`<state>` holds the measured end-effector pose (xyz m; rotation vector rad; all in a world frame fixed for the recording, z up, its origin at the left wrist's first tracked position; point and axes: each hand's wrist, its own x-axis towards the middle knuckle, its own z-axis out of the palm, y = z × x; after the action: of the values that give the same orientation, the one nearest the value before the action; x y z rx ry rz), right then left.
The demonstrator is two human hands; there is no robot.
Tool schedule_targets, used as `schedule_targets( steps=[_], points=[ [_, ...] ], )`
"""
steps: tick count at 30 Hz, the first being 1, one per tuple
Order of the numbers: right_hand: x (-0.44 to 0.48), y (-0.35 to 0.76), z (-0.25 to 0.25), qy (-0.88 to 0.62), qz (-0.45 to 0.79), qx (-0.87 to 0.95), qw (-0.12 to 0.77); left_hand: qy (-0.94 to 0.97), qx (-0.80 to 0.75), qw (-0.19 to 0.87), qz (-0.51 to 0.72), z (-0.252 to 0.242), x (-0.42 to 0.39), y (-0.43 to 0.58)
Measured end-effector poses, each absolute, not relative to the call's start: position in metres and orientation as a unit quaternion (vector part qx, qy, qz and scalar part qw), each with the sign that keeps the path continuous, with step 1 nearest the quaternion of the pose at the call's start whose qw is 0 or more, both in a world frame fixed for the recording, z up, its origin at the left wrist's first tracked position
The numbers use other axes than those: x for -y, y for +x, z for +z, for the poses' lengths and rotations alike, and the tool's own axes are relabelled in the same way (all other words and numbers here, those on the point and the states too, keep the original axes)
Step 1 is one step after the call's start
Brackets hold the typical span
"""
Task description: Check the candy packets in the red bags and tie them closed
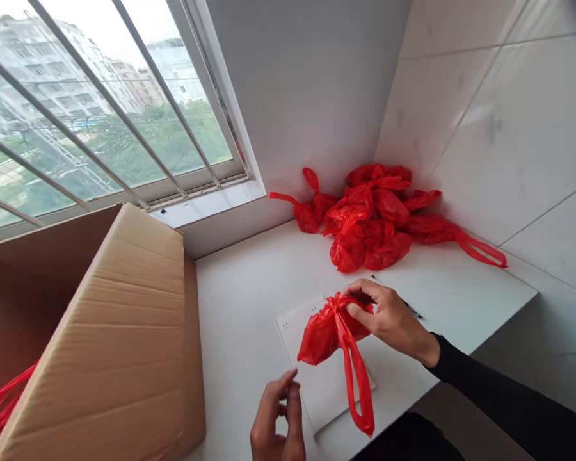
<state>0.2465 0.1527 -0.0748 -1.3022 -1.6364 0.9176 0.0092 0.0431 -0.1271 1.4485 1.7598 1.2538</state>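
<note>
A tied red plastic bag (319, 336) hangs just above the white surface, its long handle loop drooping toward the front. My right hand (381, 314) pinches it by the gathered top, close to the knot, with thumb and fingers closed on the plastic. What the bag contains is hidden. Just below the bag's left corner is my left hand (278, 416), empty, its fingers half curled and the thumb near the index fingertip. Under the bag lies a white sheet or booklet (317, 397) with small dark print. A thin dark pen-like item (415, 312) shows partly behind my right wrist.
Several knotted red bags (372, 218) are heaped in the far corner against the walls. At left stands an open cardboard box (139, 333) with red plastic inside. A barred window (125, 115) is behind it. The white tabletop (240, 307) ends at a front right edge.
</note>
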Motion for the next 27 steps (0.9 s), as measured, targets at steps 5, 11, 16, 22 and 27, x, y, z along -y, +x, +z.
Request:
schedule_targets(
  steps=[5,11,16,22,27],
  points=[
    [-0.12,0.213,-0.104,-0.477,0.462,0.645,0.378,0.634,-0.644,0.148,0.403,-0.12,-0.054,0.022],
    [-0.115,0.209,-0.114,-0.463,0.453,0.673,0.357,0.662,-0.638,0.144,0.366,-0.133,-0.065,0.024],
    [-0.102,0.213,-0.116,-0.475,0.292,0.723,0.408,0.639,-0.64,0.148,0.4,-0.133,-0.068,0.028],
    [-0.084,0.201,-0.116,-0.49,0.362,0.734,0.301,0.615,-0.646,0.168,0.42,-0.134,-0.062,0.032],
    [-0.085,0.196,-0.116,-0.52,0.441,0.667,0.299,0.645,-0.614,0.187,0.415,-0.135,-0.058,0.032]
  ],
)
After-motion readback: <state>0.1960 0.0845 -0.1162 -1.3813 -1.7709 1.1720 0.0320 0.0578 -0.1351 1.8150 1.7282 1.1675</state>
